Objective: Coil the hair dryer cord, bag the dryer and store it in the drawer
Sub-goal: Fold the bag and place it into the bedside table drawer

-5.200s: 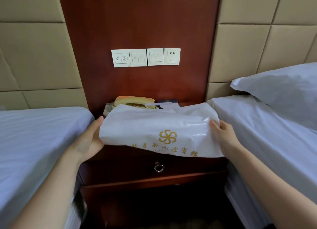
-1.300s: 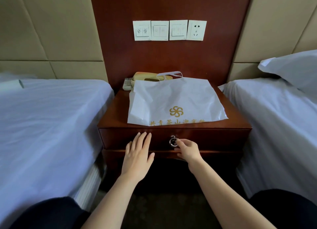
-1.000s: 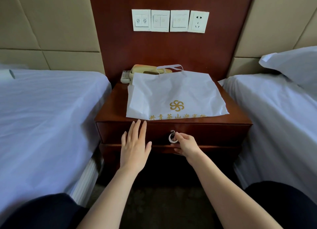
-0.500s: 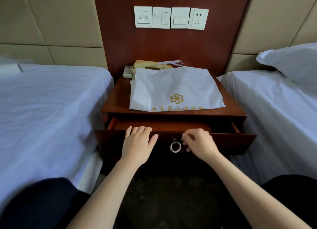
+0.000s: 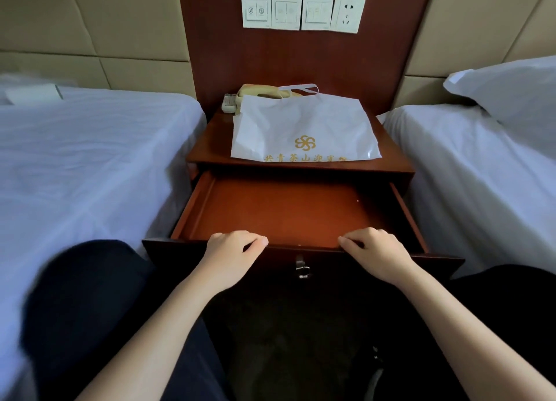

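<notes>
Two white-sheeted beds fill the sides, the left bed (image 5: 90, 166) and the right bed (image 5: 481, 175), the latter with a pillow (image 5: 511, 90) at its head; between them a dark wooden nightstand (image 5: 207, 142) stands against a wood wall panel (image 5: 216, 54); its drawer (image 5: 285, 211) stands wide open, showing a bare reddish floor; on the nightstand's top lies a white bag (image 5: 304, 130) with a gold emblem and gold lettering, flat, its handle loop toward the wall; it is opaque, so what it holds cannot be told; the left hand (image 5: 231, 256) rests on the drawer's front rim left of centre, fingers curled over the edge, thumb tip on top of the rim; the right hand (image 5: 376, 253) does the same right of centre, fingers bent and hooked on the rim; behind the bag sits a beige telephone (image 5: 255, 90); a row of switch plates (image 5: 301, 11) is on the panel; a metal ring pull (image 5: 301, 266) hangs on the drawer front between the hands, touched by neither.
</notes>
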### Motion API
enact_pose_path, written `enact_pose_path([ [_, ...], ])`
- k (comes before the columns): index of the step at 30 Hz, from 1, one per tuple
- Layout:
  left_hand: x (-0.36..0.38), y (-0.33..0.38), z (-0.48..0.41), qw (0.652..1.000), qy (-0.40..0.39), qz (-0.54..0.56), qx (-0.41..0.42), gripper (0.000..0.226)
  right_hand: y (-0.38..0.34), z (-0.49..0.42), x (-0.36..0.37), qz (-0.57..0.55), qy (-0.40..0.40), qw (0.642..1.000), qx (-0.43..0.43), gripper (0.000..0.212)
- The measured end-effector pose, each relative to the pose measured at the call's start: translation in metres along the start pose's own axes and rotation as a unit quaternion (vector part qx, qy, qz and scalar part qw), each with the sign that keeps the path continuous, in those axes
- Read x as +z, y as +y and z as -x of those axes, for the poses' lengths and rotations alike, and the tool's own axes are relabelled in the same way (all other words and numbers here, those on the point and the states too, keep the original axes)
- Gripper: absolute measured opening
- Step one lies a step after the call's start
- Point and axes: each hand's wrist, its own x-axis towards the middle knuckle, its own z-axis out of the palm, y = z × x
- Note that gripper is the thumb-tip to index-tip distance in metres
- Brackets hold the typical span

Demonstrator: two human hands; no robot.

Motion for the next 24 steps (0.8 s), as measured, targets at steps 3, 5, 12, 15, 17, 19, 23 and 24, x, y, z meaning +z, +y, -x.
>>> enact_pose_path([
  [3,-0.003,0.002,0.015,0.999,-0.031,0.019,-0.013,0.038,0.003,0.007,0.000,-0.007,-0.021,1.000,0.005,0.043],
  [5,-0.006,0.003,0.023,0.998,-0.056,0.007,-0.011,0.038,0.001,0.011,0.000,0.001,-0.043,0.999,0.001,0.050],
  [12,-0.038,0.024,-0.006,0.978,-0.204,-0.051,0.001,0.041,-0.008,-0.003,-0.014,0.024,-0.132,0.991,-0.006,0.054],
  [15,-0.048,0.032,-0.037,0.955,-0.288,-0.068,0.013,0.041,-0.011,-0.023,-0.029,-0.040,-0.243,0.969,0.003,0.045],
  [17,-0.055,0.036,-0.060,0.951,-0.301,-0.068,0.023,0.041,-0.012,-0.045,-0.040,-0.110,-0.249,0.962,-0.008,0.040],
  [19,-0.065,0.038,-0.086,0.956,-0.282,-0.075,0.025,0.039,-0.013,-0.073,-0.054,-0.168,-0.177,0.970,-0.011,0.036],
  [23,-0.079,0.036,-0.137,0.988,-0.150,-0.026,0.008,0.036,-0.015,-0.135,-0.080,-0.156,-0.078,0.985,-0.017,0.031],
  [24,-0.081,0.034,-0.148,0.995,-0.100,-0.011,0.005,0.035,-0.013,-0.151,-0.084,-0.141,-0.051,0.989,-0.014,0.030],
])
